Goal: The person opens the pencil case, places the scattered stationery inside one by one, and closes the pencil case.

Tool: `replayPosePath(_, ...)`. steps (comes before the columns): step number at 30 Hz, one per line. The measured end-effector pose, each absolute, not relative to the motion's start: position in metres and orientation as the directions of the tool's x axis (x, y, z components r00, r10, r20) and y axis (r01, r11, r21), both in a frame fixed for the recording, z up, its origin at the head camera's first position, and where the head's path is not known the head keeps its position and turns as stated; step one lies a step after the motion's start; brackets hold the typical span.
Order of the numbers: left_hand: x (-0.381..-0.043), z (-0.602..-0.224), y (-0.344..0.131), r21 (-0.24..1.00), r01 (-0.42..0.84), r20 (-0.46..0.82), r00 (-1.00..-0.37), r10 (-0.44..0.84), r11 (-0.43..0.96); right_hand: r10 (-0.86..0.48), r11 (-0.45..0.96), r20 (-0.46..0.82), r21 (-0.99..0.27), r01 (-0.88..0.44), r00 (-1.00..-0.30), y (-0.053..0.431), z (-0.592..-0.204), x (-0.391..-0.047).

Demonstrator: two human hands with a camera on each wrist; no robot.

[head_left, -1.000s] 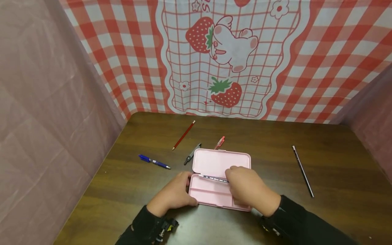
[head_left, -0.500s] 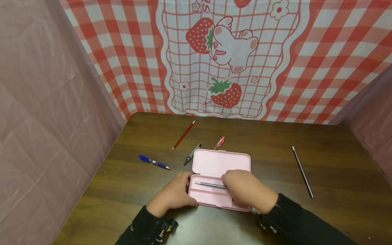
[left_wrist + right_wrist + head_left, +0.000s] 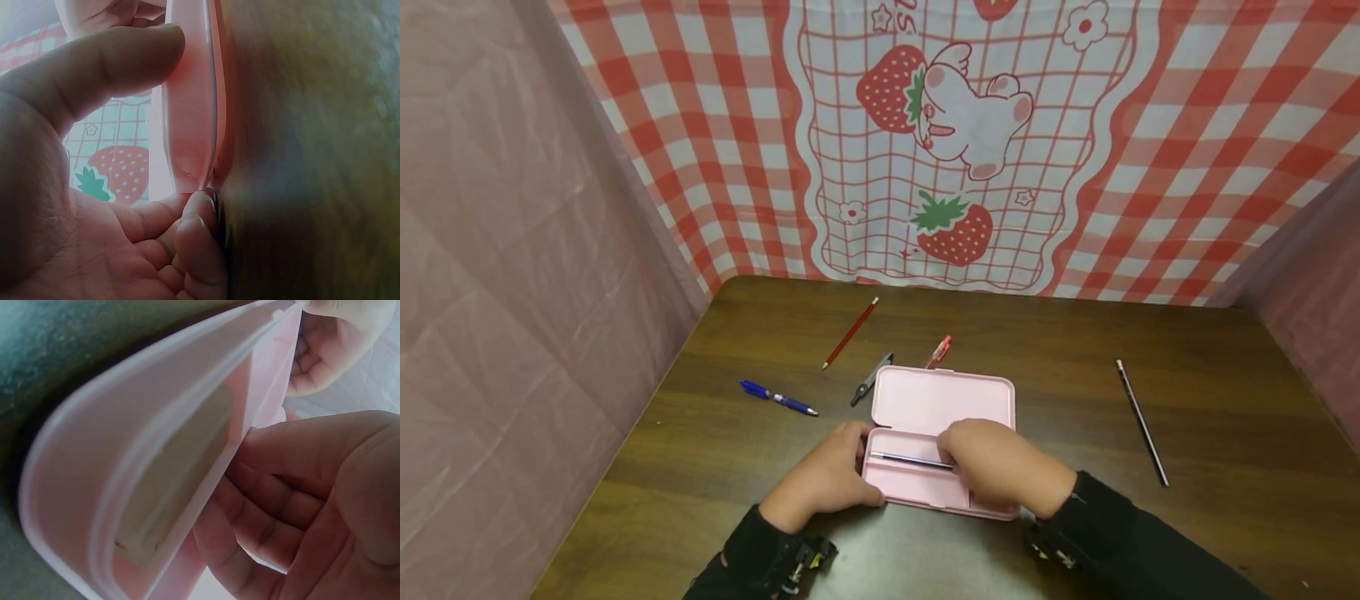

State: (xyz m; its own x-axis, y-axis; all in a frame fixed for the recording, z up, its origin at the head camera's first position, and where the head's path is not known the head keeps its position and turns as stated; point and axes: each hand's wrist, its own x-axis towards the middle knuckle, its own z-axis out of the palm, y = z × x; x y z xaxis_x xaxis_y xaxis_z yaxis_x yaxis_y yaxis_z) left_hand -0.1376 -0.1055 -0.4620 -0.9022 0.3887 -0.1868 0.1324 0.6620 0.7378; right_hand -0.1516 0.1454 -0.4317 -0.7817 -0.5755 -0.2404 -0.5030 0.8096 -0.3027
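Observation:
An open pink pencil case [image 3: 917, 486] lies on the table, its lid folded back away from me. My left hand [image 3: 823, 477] grips the case's left end, thumb at the front corner and fingers curled at the far side. With my right hand [image 3: 1000, 467] I hold a dark, silvery pencil [image 3: 912, 459] low in the long rear compartment, its pale end pointing left. The hand covers the pencil's other end. In the right wrist view a beige block [image 3: 181, 475], perhaps an eraser, sits in the small right compartment.
Left of the case lie a blue pen [image 3: 778, 398], a red pencil [image 3: 851, 333] and a grey compass-like tool [image 3: 872, 379]. A red pen [image 3: 938, 351] shows behind the lid. Another dark pencil [image 3: 1142, 422] lies far right. A checked cloth [image 3: 1195, 167] hangs behind the table.
The pencil has come down and toward me into the rear compartment, shifting slightly left with my right hand. My left hand has stayed on the case.

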Motion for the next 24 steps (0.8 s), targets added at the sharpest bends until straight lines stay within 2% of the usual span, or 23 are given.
replayPosePath(18, -0.1360, -0.4611, -0.1041, 0.739, 0.117, -0.201, -0.901, 0.383, 0.664, -0.621, 0.762, -0.229, -0.399, -0.510, -0.749, 0.1496, -0.4315, -0.1486)
replayPosePath(24, -0.1354, -0.4594, -0.1036, 0.739, 0.115, -0.200, -0.903, 0.379, 0.664, -0.613, 0.764, -0.216, -0.406, -0.502, -0.760, 0.1521, -0.4311, -0.1476)
